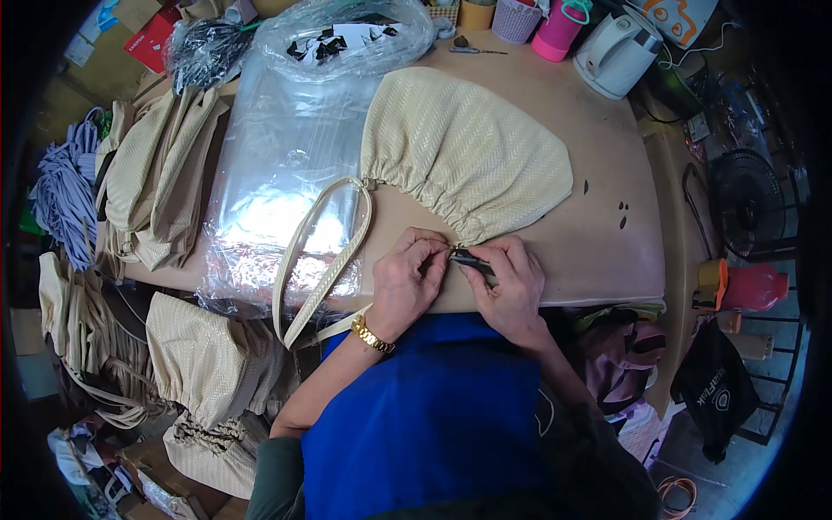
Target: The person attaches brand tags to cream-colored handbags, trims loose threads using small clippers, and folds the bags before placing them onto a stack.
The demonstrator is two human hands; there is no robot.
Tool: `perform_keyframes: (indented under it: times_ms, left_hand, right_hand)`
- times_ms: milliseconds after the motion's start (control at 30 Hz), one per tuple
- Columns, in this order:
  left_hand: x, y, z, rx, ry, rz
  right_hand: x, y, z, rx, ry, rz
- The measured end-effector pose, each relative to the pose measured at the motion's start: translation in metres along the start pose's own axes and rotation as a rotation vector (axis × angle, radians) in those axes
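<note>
While both hands (pixel 407 279) (pixel 510 282) meet at the bag's (pixel 468 143) edge, open tabletop (pixel 598 260) lies rightward.

Near the centre of the frame, the left hand (pixel 406 284) and the right hand (pixel 510 288) meet at the lower gathered corner of a cream herringbone bag (pixel 472 152), the right one holding a small dark tool (pixel 477 263). The bag lies on a brown bench (pixel 607 251), its looped strap (pixel 279 290) reaching toward the lower left over clear plastic sheets (pixel 286 130). More cream bags (pixel 134 201) lie piled at the left, and a white kettle (pixel 615 59) stands in the upper right.
</note>
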State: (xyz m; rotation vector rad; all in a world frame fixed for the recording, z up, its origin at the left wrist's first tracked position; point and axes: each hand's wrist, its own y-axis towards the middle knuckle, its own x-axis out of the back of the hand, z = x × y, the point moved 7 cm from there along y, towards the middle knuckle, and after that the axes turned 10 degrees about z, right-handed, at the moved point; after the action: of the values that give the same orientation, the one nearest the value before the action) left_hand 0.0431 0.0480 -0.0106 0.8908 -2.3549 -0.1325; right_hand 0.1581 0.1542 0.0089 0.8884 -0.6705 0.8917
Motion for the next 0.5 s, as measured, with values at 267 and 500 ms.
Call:
perform_keyframes:
  times_ms: [267,500]
  left_hand:
    - [-0.003,-0.004,-0.007,-0.117,0.056,-0.048]
    - [-0.006,-0.010,-0.019,-0.264,0.152,-0.036]
  right_hand:
    - [-0.005,-0.003,-0.008,0.015,0.077,-0.072]
    - [-0.010,-0.006,-0.006,0.011,0.061,-0.064]
